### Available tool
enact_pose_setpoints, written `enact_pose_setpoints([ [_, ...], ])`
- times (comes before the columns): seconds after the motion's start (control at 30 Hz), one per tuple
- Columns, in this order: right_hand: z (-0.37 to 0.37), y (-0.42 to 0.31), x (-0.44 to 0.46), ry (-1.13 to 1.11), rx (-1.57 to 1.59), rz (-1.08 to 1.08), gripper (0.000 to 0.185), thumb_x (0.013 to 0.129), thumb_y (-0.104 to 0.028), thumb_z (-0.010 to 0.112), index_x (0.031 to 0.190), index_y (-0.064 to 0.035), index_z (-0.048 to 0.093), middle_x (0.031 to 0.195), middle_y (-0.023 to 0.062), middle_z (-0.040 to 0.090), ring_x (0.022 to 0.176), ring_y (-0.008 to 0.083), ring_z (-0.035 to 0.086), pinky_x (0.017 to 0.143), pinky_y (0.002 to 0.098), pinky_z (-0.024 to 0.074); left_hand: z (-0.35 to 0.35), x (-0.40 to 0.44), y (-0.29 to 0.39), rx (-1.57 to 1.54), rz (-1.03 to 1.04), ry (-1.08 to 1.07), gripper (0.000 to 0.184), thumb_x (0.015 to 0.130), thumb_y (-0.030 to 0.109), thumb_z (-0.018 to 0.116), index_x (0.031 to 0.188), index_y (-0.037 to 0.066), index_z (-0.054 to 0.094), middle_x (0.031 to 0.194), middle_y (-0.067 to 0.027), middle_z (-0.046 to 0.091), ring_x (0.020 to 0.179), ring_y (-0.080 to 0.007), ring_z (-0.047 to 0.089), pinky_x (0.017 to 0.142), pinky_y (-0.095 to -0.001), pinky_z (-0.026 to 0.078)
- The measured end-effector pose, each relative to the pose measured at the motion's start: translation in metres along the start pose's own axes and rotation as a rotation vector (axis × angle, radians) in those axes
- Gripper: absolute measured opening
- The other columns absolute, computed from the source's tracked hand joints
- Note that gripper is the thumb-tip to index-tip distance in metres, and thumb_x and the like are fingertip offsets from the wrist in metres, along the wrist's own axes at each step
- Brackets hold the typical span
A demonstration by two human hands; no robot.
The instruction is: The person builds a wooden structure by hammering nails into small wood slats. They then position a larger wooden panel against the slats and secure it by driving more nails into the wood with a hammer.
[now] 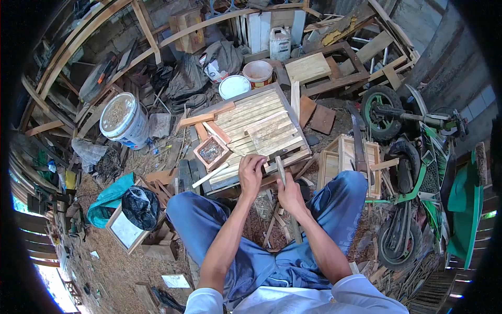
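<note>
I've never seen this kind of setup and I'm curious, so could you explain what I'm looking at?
Sure. There's no machine here: a person is working with two bare hands. The single picture comes from a camera worn on their head, facing forward and down, so you see their arms and knees from above.

In front is a low slatted surface. On it lie a small box of dark bits, a smaller panel and loose wood pieces.

The right hand holds a wooden stick. The left hand is beside it, fingertips drawn together; whether they pinch anything is too small to tell.
</note>
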State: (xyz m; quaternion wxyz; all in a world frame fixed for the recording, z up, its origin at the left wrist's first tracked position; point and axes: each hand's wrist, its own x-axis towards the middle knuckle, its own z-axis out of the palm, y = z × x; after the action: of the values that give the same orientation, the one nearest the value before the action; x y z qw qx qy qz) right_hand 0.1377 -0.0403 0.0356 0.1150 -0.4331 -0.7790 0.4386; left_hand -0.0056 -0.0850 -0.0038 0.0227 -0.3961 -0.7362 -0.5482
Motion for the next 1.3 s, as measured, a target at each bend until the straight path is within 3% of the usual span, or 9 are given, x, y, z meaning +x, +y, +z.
enact_pose_setpoints([
  [0.13, 0.002, 0.003, 0.000, 0.012, -0.008, 0.008, 0.029, 0.098, -0.022, 0.050, 0.109, 0.0043, 0.048, 0.082, 0.0376, 0.061, 0.084, 0.0552, 0.060, 0.075, 0.0618, 0.0465, 0.000, 0.002, 0.000, 0.036, 0.113, -0.044, 0.008, 0.087, 0.003, 0.066, 0.093, 0.002, 0.071, 0.089, -0.0125, 0.068, 0.083, -0.0276, 0.063, 0.074, -0.0358, 0.050],
  [0.23, 0.002, 0.002, 0.001, 0.011, -0.015, 0.016, 0.029, 0.098, -0.022, 0.050, 0.109, 0.0041, 0.048, 0.082, 0.0372, 0.062, 0.084, 0.0551, 0.060, 0.075, 0.0618, 0.0469, 0.002, 0.001, -0.002, -0.028, 0.009, -0.042, 0.010, 0.085, 0.002, 0.067, 0.094, 0.001, 0.070, 0.089, -0.0131, 0.068, 0.084, -0.0302, 0.064, 0.077, -0.0367, 0.050],
  [0.43, 0.003, 0.004, 0.001, 0.013, -0.013, 0.013, 0.027, 0.098, -0.022, 0.051, 0.107, 0.0036, 0.048, 0.082, 0.0367, 0.062, 0.083, 0.0549, 0.060, 0.074, 0.0622, 0.0470, 0.003, -0.001, -0.001, -0.110, -0.237, -0.014, 0.012, 0.087, 0.008, 0.069, 0.098, 0.003, 0.073, 0.085, -0.0115, 0.070, 0.080, -0.0188, 0.065, 0.069, -0.0308, 0.051],
  [0.53, 0.003, 0.004, 0.002, 0.025, -0.011, -0.001, 0.026, 0.098, -0.021, 0.051, 0.107, 0.0033, 0.048, 0.081, 0.0364, 0.062, 0.082, 0.0549, 0.060, 0.073, 0.0624, 0.0470, 0.003, 0.001, -0.010, -0.085, -0.062, -0.027, 0.012, 0.087, 0.008, 0.070, 0.097, 0.002, 0.073, 0.087, -0.0112, 0.068, 0.080, -0.0186, 0.064, 0.069, -0.0297, 0.050],
  [0.93, 0.005, 0.008, 0.002, 0.038, 0.000, -0.011, 0.026, 0.098, -0.021, 0.050, 0.108, 0.0029, 0.048, 0.079, 0.0360, 0.062, 0.080, 0.0548, 0.060, 0.073, 0.0616, 0.0473, 0.004, -0.005, -0.024, -0.383, -0.389, -0.102, 0.014, 0.090, 0.010, 0.070, 0.097, -0.001, 0.074, 0.100, -0.0075, 0.066, 0.090, -0.0144, 0.065, 0.080, -0.0257, 0.051],
  [0.97, 0.006, 0.009, 0.002, 0.037, -0.004, 0.002, 0.026, 0.098, -0.021, 0.049, 0.108, 0.0028, 0.048, 0.080, 0.0360, 0.062, 0.081, 0.0547, 0.061, 0.073, 0.0616, 0.0473, 0.006, -0.005, -0.026, -0.437, -0.362, -0.064, 0.014, 0.089, 0.011, 0.071, 0.096, 0.000, 0.074, 0.096, -0.0061, 0.067, 0.084, -0.0114, 0.063, 0.072, -0.0242, 0.049],
  [1.17, 0.006, 0.007, 0.002, 0.009, 0.000, 0.032, 0.027, 0.099, -0.022, 0.049, 0.108, 0.0032, 0.048, 0.080, 0.0353, 0.062, 0.082, 0.0540, 0.061, 0.074, 0.0618, 0.0468, 0.000, 0.001, -0.032, -0.586, -0.569, -0.029, 0.015, 0.091, 0.010, 0.070, 0.102, 0.001, 0.071, 0.096, -0.0038, 0.070, 0.086, -0.0086, 0.063, 0.074, -0.0223, 0.049],
  [1.3, 0.007, 0.009, 0.002, 0.017, 0.002, 0.014, 0.026, 0.098, -0.021, 0.049, 0.108, 0.0033, 0.048, 0.078, 0.0345, 0.062, 0.082, 0.0539, 0.061, 0.073, 0.0617, 0.0468, 0.003, 0.004, -0.039, -0.665, -0.548, 0.060, 0.019, 0.091, 0.009, 0.069, 0.108, 0.000, 0.068, 0.089, -0.0018, 0.067, 0.074, -0.0071, 0.056, 0.066, -0.0225, 0.044],
])
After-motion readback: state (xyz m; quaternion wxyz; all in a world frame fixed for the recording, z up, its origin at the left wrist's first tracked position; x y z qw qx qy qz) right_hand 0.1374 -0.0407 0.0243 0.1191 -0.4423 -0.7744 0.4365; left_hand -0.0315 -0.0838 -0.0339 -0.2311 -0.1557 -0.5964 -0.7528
